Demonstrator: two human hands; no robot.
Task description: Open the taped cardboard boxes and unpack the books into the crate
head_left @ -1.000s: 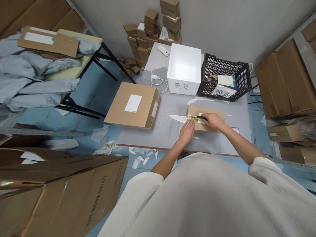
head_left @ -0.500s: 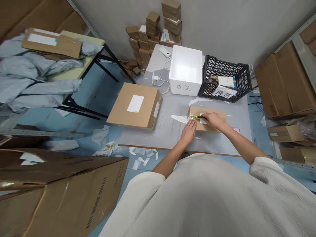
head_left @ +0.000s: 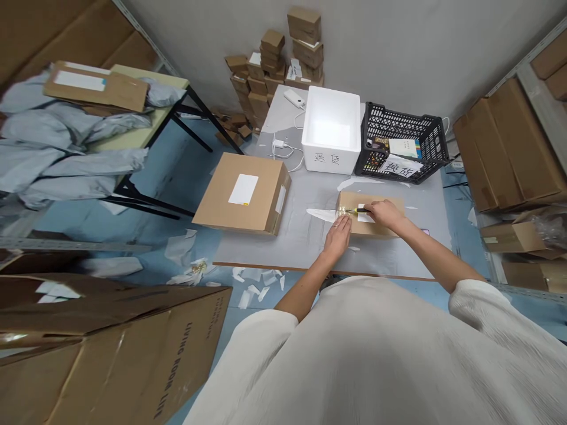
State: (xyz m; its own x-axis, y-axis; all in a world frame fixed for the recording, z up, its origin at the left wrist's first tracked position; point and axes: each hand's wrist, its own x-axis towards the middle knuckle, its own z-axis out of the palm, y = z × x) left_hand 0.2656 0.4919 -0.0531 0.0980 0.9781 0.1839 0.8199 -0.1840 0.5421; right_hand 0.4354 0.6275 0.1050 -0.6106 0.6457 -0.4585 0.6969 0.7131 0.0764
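My right hand (head_left: 384, 213) is closed around a yellow and black utility knife (head_left: 355, 210), which points left across the top of a small cardboard box (head_left: 381, 233). Shiny clear tape (head_left: 341, 208) lies at the box's left end, by the knife tip; whether the blade is in it is too small to tell. My left hand (head_left: 338, 235) lies against the near left corner of the box, fingers stretched over the taped edge. Partly behind the knife and right hand is a white label (head_left: 365, 217) on the box top.
The grey table (head_left: 266, 251) also carries a larger cardboard box (head_left: 220, 192), a white foam box (head_left: 332, 156), a black crate (head_left: 370, 156) and a cable (head_left: 292, 147). A phone (head_left: 426, 231) is partly hidden by my right forearm. Paper scraps (head_left: 252, 289) litter the floor.
My right hand and the knife have shifted slightly to the right over the small box. My left hand stays at its corner. The whole view has moved a little.
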